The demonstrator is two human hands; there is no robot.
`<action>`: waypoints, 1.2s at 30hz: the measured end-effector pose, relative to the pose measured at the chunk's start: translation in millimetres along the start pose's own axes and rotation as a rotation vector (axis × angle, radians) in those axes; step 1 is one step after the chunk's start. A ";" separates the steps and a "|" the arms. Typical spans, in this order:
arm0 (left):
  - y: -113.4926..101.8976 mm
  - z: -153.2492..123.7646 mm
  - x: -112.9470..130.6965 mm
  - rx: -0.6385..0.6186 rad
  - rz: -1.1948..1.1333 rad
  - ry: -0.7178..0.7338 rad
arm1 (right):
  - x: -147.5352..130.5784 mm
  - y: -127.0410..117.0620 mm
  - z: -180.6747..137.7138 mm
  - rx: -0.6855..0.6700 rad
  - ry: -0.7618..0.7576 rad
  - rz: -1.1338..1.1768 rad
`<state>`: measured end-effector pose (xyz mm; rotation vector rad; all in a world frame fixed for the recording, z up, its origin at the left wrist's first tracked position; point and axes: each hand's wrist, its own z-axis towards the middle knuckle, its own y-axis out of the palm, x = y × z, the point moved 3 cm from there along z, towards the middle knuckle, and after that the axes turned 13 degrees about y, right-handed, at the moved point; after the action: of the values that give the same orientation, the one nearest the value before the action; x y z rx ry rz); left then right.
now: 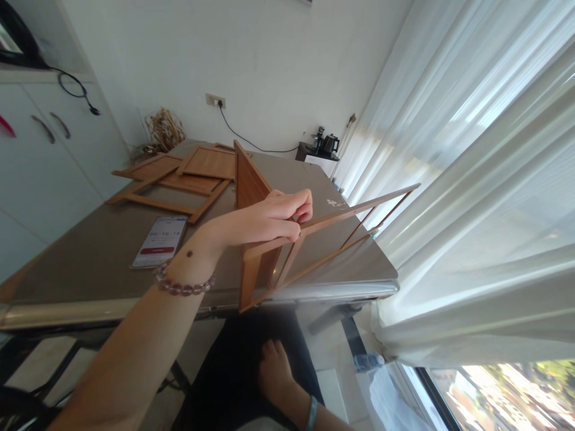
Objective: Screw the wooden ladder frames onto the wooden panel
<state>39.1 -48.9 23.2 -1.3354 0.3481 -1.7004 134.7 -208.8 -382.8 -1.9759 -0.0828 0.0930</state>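
Note:
My left hand (287, 212) is closed at the top rail of a light wooden frame (336, 219), its thumb and bent fingers pinched together over the rail. A tiny dark spot shows by the fingertips, too small to name. The frame stands on its edge at the front of the table and reaches to the right. A slatted wooden panel (251, 176) stands upright behind my left hand, joining the frame at a corner. Down on my lap, my right hand (275, 368) rests with curled fingers, and whatever lies inside them is hidden.
More wooden frames and panels (197, 206) lie stacked on the table (90, 257) at the left. A phone (159, 241) lies in front of them. Behind the table, a black kettle (331, 143) stands on a small cabinet. White curtains (449, 209) hang along the right.

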 end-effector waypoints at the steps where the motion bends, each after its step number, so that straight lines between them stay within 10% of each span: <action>1: 0.1 0.3 0.4 0.002 -0.005 0.002 | -0.4 -1.8 -1.7 -0.002 0.016 0.014; 9: -0.6 0.7 -0.7 -0.007 -0.005 0.025 | 10.8 -46.5 -10.0 0.053 0.158 0.188; 14: -1.4 -0.3 -0.3 -0.017 0.023 0.007 | 45.2 -136.7 -46.7 0.190 0.050 0.414; 22: -2.1 -0.3 1.6 -0.019 0.012 -0.005 | 78.4 -296.6 -114.6 0.959 -0.184 0.925; 31: -2.7 -0.4 -0.3 -0.028 0.063 0.039 | 40.2 -347.1 -99.5 1.428 -0.132 0.986; 36: -2.2 -1.8 -0.6 -0.021 0.095 0.048 | 38.7 -357.0 -73.7 1.442 -0.170 1.127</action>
<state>36.5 -47.8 23.7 -1.2748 0.4506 -1.6558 175.4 -131.0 -26.9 -0.3778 0.7838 0.7941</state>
